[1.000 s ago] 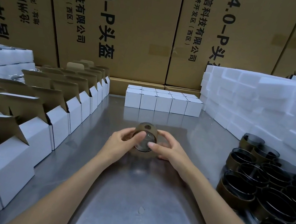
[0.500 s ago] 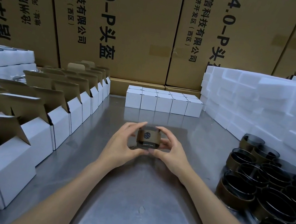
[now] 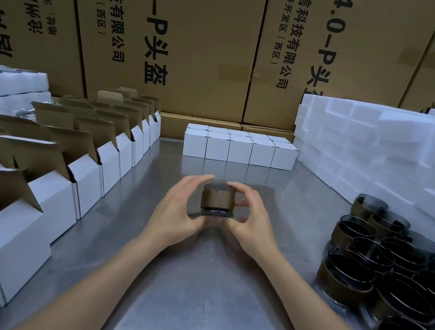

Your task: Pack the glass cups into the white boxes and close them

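Observation:
A dark glass cup with a brown paper band (image 3: 217, 200) is held just above the steel table (image 3: 191, 289) at its middle. My left hand (image 3: 178, 210) grips its left side and my right hand (image 3: 251, 221) grips its right side, fingers curled over the top. The cup looks turned bottom-up, its thick glass end toward me. A row of open white boxes (image 3: 89, 173) with raised brown flaps runs along the left. Several closed white boxes (image 3: 240, 148) stand in a block at the back. A cluster of banded dark cups (image 3: 394, 267) sits at the right.
White foam blocks (image 3: 383, 151) are stacked at the back right, and more foam (image 3: 3, 85) lies at the far left. Large brown cartons (image 3: 202, 34) with printed characters wall off the back.
Both hands have turned the cup: a second ago its open mouth faced me, half a second ago its banded side, now its base end shows. The hands stayed over the table's middle.

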